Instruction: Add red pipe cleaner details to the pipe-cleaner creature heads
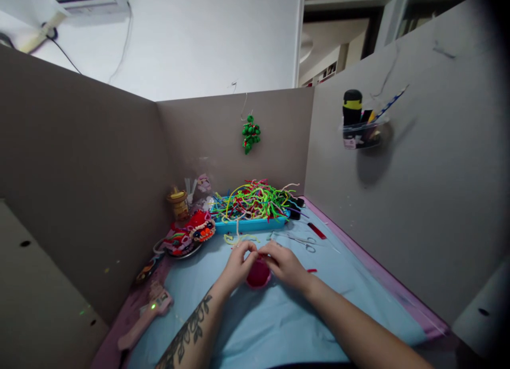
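My left hand (241,264) and my right hand (285,264) meet at the top edge of a round, red chenille-stem piece (258,274) with a scalloped pink rim. Both hands are closed, thumbs and forefingers pinching at that edge. Their fingers hide the exact spot being held. Beyond them lie a pale loose chenille stem (238,226) and yellow stems (230,239). To the right of my right hand are scissors (306,243) and a short red strip (312,271), both lying on the blue cloth (255,332).
A blue tray (253,225) heaped with colourful chenille stems stands at the back. On the left are a plate (187,254) of finished pieces and a pink glue gun (149,313) with a green light. A red-handled tool (316,230) lies right. Grey panels (235,162) surround the table.
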